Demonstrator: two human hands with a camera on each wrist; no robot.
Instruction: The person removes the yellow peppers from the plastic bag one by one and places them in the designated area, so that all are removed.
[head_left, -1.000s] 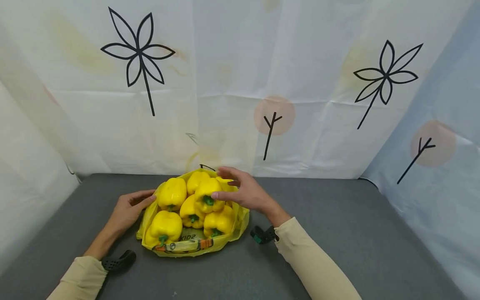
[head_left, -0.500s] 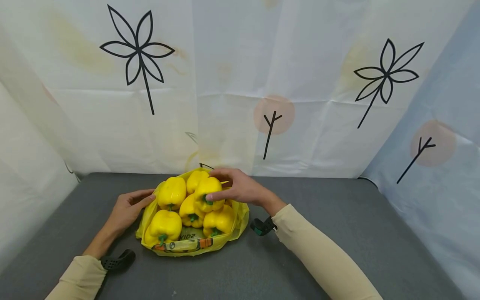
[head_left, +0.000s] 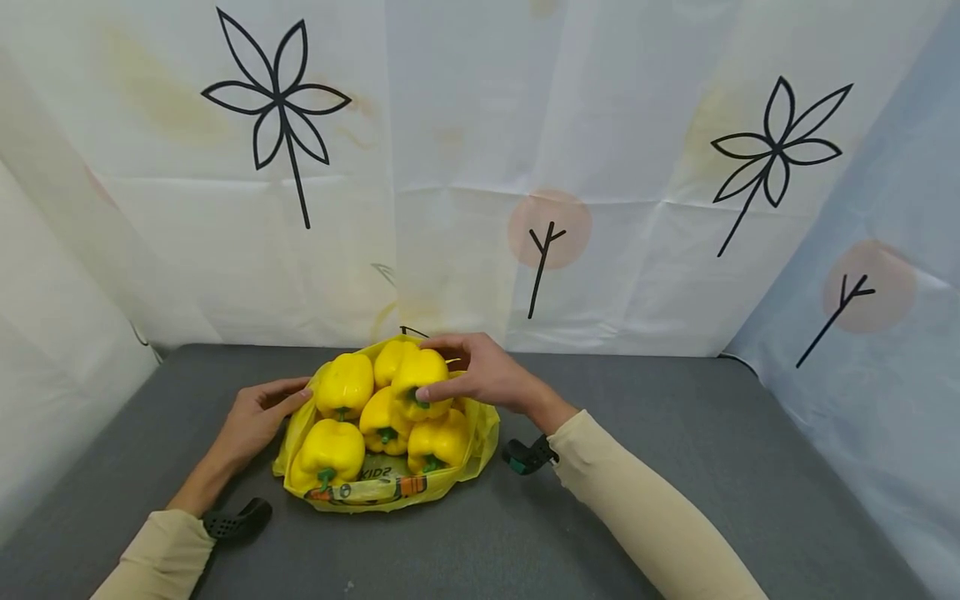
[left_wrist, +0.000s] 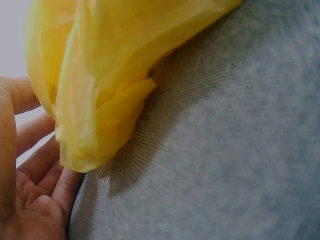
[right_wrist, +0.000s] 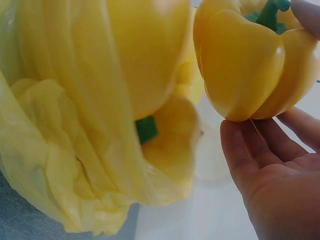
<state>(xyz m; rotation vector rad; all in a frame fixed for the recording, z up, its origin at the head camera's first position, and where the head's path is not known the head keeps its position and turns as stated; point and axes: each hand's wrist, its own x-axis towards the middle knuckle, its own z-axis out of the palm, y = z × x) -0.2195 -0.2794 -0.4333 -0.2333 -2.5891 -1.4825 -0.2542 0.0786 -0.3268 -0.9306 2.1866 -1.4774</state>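
A yellow bell pepper (right_wrist: 245, 65) is held between the thumb and fingers of my right hand (head_left: 487, 375). The thumb lies by its green stem, and the fingers reach round its far side. The pepper sits on top of several other yellow bell peppers (head_left: 330, 450) inside a crumpled yellow plastic bag (head_left: 480, 450). My left hand (head_left: 255, 421) is at the bag's left rim, thumb and forefinger tips close together on the plastic. In the left wrist view the bag hides those fingertips, while the other fingers extend behind its lower edge.
The bag stands on a grey table (head_left: 637, 467), near its back edge. A white printed curtain (head_left: 465, 125) hangs behind the table and along both sides. Black bands with small dark devices (head_left: 238, 521) hang at both wrists.
My right hand has moved left and closed round the top pepper, which has lifted and tilted slightly. The left hand and the bag stay where they were.
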